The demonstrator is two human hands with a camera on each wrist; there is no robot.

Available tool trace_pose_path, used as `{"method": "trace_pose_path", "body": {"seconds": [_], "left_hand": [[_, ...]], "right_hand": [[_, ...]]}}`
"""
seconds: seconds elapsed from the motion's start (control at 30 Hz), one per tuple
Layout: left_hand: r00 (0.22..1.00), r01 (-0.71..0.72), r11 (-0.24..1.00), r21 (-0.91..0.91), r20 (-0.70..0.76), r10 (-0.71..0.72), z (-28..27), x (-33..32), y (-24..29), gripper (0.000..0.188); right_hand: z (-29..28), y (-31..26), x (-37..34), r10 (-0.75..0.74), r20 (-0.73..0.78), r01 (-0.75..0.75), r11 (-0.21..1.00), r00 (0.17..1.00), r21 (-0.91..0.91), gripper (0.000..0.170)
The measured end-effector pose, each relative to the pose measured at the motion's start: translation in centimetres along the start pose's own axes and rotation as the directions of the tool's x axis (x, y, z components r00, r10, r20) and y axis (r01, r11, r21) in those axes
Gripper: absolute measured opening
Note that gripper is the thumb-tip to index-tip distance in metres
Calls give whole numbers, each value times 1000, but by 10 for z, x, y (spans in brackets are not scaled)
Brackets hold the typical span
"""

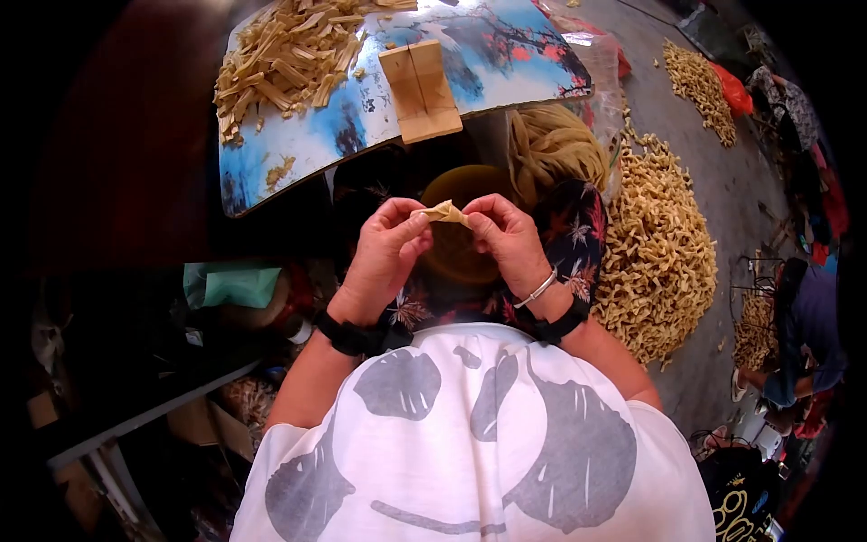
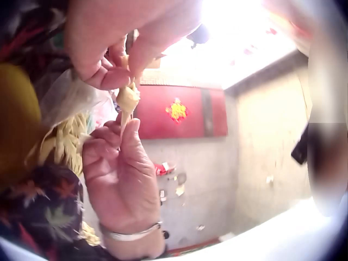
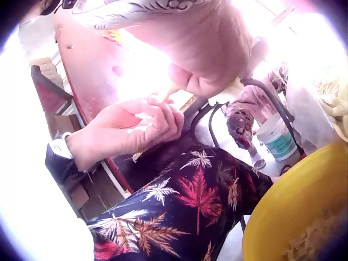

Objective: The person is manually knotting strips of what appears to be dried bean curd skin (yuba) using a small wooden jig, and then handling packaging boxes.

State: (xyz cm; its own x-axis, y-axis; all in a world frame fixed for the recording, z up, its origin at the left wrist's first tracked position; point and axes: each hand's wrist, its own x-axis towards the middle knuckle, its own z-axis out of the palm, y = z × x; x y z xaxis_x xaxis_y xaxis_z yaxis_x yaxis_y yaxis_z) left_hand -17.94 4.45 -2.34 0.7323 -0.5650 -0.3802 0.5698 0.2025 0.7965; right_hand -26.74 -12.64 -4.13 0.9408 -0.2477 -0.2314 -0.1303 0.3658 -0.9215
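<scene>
A small pale yellow knotted strip [image 1: 444,212] is stretched between both hands over the lap. The left hand [image 1: 386,257] pinches one end between thumb and fingers, and the right hand [image 1: 517,248], with a bangle at its wrist, pinches the other. Seen from the left wrist, the thick knot [image 2: 128,100] lies between the left hand [image 2: 130,38] above and the right hand [image 2: 124,185] below. In the right wrist view the right hand [image 3: 201,49] is close to the left hand [image 3: 128,128], and the piece is mostly hidden.
A painted board [image 1: 379,99] ahead bears pale strips [image 1: 289,54] and a wooden block [image 1: 421,90]. Long soft strips [image 1: 555,149] lie in a plastic bag. A large heap of knotted pieces [image 1: 655,253] covers the floor at right. A yellow basin [image 3: 266,217] stands between the legs.
</scene>
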Motion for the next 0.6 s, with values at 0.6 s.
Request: {"method": "trace_pose_path", "body": {"seconds": [0.6], "left_hand": [[996,-85,854,514,62,62,9,-10,-10,13]], "right_hand": [[14,-11,12,-297,85,293,787,951,-543,15]]}}
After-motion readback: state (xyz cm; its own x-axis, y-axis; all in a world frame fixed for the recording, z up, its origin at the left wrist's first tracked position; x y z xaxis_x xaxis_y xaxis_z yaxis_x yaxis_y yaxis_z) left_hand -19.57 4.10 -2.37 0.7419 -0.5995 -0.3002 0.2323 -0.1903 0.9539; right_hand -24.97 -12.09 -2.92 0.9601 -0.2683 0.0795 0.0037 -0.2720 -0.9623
